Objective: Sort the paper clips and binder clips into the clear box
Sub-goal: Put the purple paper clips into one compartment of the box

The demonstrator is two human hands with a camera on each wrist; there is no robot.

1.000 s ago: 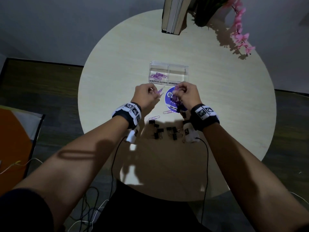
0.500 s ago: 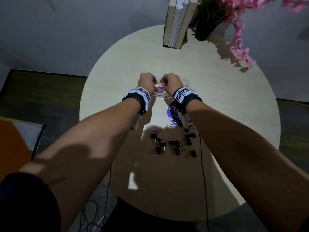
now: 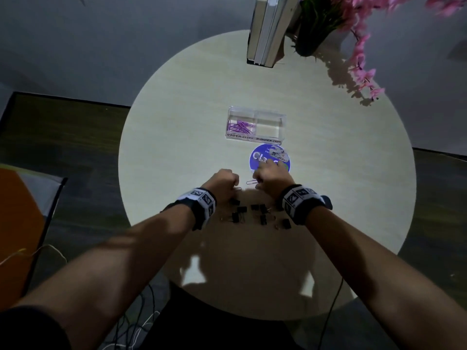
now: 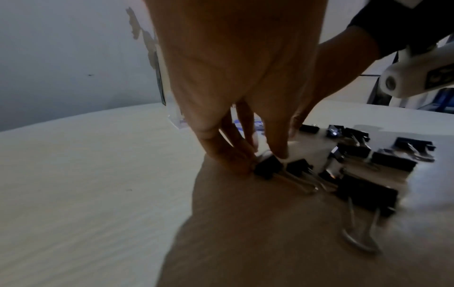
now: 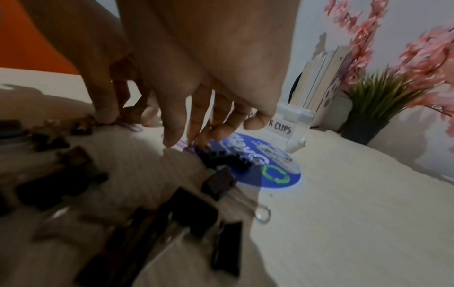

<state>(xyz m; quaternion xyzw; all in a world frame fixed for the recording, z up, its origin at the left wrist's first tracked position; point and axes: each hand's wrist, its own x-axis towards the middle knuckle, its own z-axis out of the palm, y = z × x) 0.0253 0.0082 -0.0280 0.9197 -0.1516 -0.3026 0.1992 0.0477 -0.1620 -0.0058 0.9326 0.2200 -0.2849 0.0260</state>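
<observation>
On the round pale surface (image 3: pixel 177 137), the left hand (image 3: pixel 222 184) reaches down with its fingertips (image 4: pixel 280 153) pressed to a black binder clip (image 4: pixel 267 168) at the edge of the scattered binder clips (image 3: pixel 260 214); whether it has a grip cannot be told. The right hand (image 3: pixel 271 179) hangs with fingers loosely spread, tips touching a purple paper clip (image 5: pixel 183 145) at the rim of the blue round sticker (image 3: pixel 269 157). Another loose paper clip (image 3: pixel 251 182) lies between both hands. Beyond the sticker stands the clear box (image 3: pixel 256 114), purple paper clips (image 3: pixel 240 126) in its left compartment.
</observation>
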